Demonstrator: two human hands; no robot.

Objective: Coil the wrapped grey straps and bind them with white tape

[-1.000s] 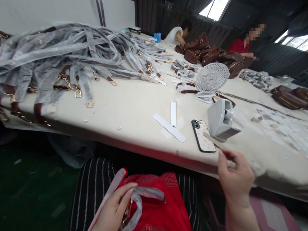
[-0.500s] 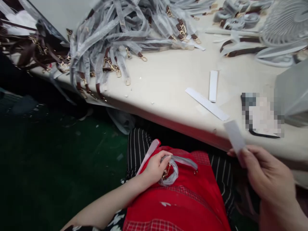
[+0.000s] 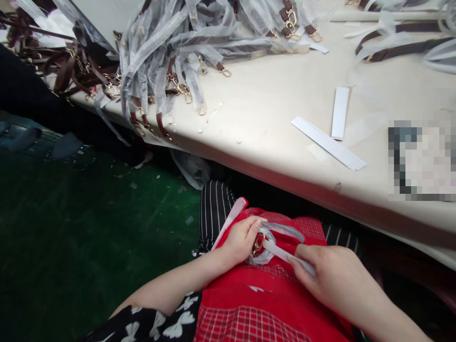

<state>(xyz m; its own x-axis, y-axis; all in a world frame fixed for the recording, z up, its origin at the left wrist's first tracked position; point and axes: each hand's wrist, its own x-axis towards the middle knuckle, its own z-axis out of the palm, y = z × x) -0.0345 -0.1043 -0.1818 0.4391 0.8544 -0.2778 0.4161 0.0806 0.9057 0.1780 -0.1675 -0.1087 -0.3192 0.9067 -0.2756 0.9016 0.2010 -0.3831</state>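
right hand (image 3: 335, 280) now at wrapped clasp (image 3: 259, 243)

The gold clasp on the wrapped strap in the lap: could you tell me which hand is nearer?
Left. The left hand grips at the gold clasp; the right hand pinches a paper strip beside it.

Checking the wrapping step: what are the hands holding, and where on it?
Left hand grips the plastic-wrapped strap at its gold clasp end; right hand pinches a pale strip near its lower end.
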